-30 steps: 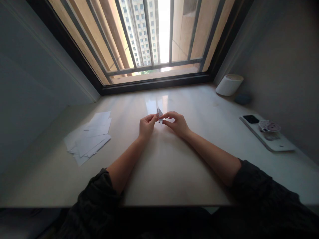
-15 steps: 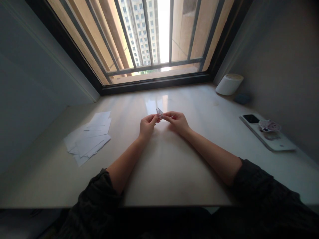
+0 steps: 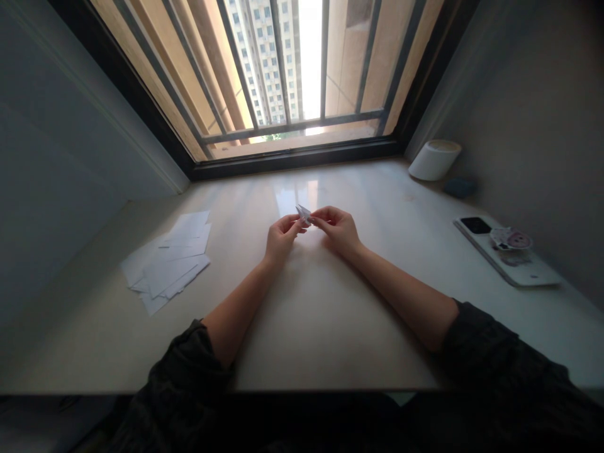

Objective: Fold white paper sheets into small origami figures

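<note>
Table (image 3: 311, 314) runs pale below the window, with loose white sheets (image 3: 165, 264) at left and a phone (image 3: 507, 258) at right, its sticker print too small to read. Left hand (image 3: 279, 240) and right hand (image 3: 340, 231) pinch a small folded paper (image 3: 303, 214) just above mid-table; it lies flatter than a second ago.

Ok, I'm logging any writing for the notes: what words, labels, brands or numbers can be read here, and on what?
None can be read.
On the folded paper between the left hand and right hand: faint marks, too small to read.
On the sticker on the phone: a blurred picture, no legible words.
On the loose sheets: nothing shows.
</note>
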Tool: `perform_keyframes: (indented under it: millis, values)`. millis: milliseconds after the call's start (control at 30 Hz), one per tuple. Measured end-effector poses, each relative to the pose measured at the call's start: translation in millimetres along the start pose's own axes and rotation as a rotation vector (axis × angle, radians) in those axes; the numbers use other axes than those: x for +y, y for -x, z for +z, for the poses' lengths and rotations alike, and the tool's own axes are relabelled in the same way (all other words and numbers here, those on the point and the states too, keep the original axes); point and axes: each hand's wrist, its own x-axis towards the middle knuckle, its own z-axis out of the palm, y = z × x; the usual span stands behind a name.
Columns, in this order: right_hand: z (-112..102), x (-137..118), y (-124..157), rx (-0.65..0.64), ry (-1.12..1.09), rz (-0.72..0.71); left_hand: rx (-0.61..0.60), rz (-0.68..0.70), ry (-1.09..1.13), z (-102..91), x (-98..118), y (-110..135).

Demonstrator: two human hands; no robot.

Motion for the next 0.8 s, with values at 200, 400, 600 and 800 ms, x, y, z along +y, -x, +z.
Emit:
perform_keyframes:
  millis: [200,400,600,800]
  values:
    - [0,5,-1,-0.007,-0.023,0.004,-0.006,0.019,-0.005,0.7,1,1]
    - [1,6,1,-0.039,0.027,-0.003,0.013,0.020,-0.002,1.1,1,1]
    - [1,-5,7,-0.079,0.041,-0.077,0.023,0.035,-0.022,0.8,-3,-1]
    - [1,-2,6,-0.045,0.081,-0.055,0.030,0.038,-0.033,0.4,-5,-3]
